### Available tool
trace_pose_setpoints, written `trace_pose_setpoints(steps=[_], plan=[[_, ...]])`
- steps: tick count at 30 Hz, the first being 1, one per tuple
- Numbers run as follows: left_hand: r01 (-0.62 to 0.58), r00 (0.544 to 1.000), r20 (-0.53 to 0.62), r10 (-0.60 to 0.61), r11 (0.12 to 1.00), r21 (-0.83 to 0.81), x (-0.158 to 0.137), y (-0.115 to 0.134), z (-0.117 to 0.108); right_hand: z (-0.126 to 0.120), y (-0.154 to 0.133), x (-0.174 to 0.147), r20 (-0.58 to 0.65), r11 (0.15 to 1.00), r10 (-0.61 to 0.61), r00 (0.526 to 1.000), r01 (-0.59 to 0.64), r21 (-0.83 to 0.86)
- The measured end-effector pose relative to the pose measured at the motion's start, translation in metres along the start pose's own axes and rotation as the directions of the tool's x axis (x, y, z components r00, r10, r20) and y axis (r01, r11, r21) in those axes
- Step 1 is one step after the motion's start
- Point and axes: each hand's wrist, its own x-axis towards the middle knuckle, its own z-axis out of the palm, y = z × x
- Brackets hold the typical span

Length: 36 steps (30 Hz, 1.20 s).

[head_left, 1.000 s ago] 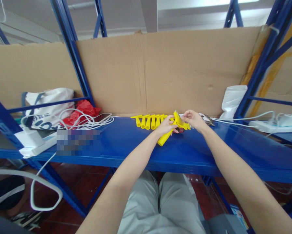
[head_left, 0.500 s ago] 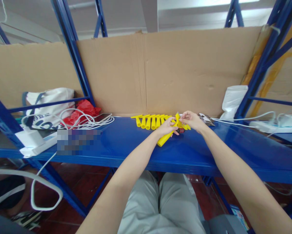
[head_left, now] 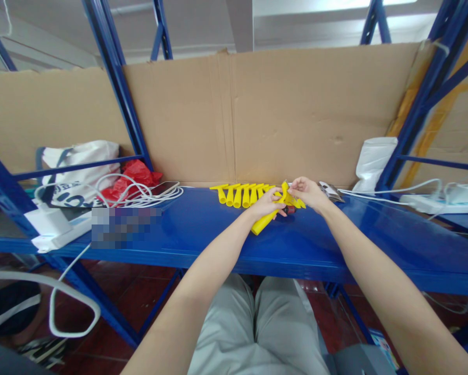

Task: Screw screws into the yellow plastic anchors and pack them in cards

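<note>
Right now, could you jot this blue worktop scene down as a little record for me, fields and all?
Left fingers: gripping a yellow piece with a tube-like end
Right fingers: near its upper end; contact unclear
Row: more yellow pieces on the blue worktop
Behind: cardboard
Left: red bag, white cables
Right: white pouch

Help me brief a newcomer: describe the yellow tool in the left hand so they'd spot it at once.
Start at the blue shelf below the cardboard. Near its back, yellow tools lie in a row, with the left hand in front of them. The held tool is in that hand, one end jutting toward the shelf's front, nearer it than the others.
</note>
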Motion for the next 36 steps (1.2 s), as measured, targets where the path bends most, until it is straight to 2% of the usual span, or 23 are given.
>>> trace_pose_setpoints(steps=[8, 15, 19, 22, 25, 27, 30, 32, 36], plan=[[0.016, 0.999, -0.03, -0.016, 1.0, -0.018, -0.001, 0.001, 0.0, 0.003, 0.008, 0.003, -0.04, 0.987, -0.077, 0.996, 0.071, -0.147], [0.012, 0.999, -0.04, -0.015, 0.996, -0.094, -0.002, 0.005, 0.001, -0.001, 0.008, -0.001, -0.156, 0.919, -0.08, 0.984, 0.012, -0.395], [0.016, 0.996, -0.087, -0.03, 0.987, -0.158, -0.002, 0.007, 0.002, -0.003, 0.003, -0.002, -0.163, 0.867, -0.092, 0.982, -0.001, -0.498], [0.031, 0.982, -0.177, -0.067, 0.98, -0.199, -0.001, 0.009, 0.002, -0.006, 0.003, -0.002, -0.071, 0.82, -0.073, 0.995, 0.019, -0.572], [0.049, 0.946, -0.302, -0.119, 0.972, -0.228, -0.001, 0.012, 0.001, -0.006, 0.006, -0.004, 0.072, 0.786, 0.037, 0.997, 0.016, -0.618], [0.057, 0.92, -0.365, -0.144, 0.969, -0.239, -0.001, 0.013, -0.001, -0.005, 0.008, -0.006, 0.196, 0.784, 0.124, 0.973, 0.026, -0.62], [0.05, 0.893, -0.421, -0.158, 0.965, -0.256, -0.001, 0.014, -0.003, -0.002, 0.011, -0.008, 0.375, 0.786, 0.212, 0.902, 0.071, -0.614], [0.038, 0.876, -0.453, -0.165, 0.96, -0.276, 0.0, 0.013, -0.004, -0.002, 0.013, -0.008, 0.426, 0.802, 0.214, 0.879, 0.091, -0.59], [0.021, 0.834, -0.521, -0.18, 0.955, -0.296, 0.002, 0.013, -0.006, -0.005, 0.015, -0.009, 0.438, 0.882, 0.169, 0.883, 0.064, -0.468]])
